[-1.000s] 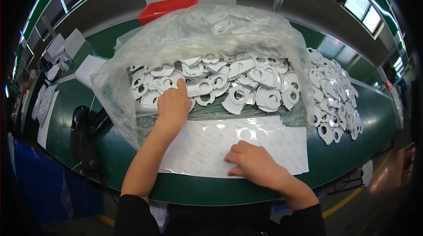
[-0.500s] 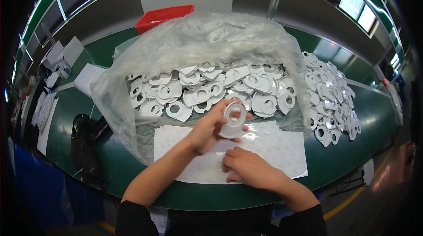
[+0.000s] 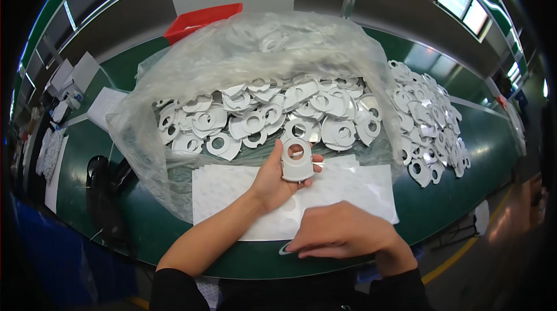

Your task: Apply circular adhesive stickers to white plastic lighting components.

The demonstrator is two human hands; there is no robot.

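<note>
My left hand (image 3: 276, 180) is closed around a white plastic part (image 3: 297, 170) with a rounded top and a large round hole, held upright over the stacked white sheets (image 3: 220, 189). The part's flat face is turned up toward me. Near the table's front edge, my right hand (image 3: 342, 231) pinches a small, thin curved piece (image 3: 285, 248) between thumb and fingers. What kind of piece it is cannot be made out. Faint round marks show on the glossy sheets.
Behind the sheets, a large clear plastic bag (image 3: 255, 50) lies open over many similar white parts (image 3: 214, 119). A second heap of parts (image 3: 429, 119) is to the right. A red bin (image 3: 200, 21) stands at the back; a black object (image 3: 104, 201) lies on the left.
The plastic part has turned so its flat face shows, with my left hand lower and beneath it. My right hand has moved toward me, off the sheets, with the thin piece now visible.
</note>
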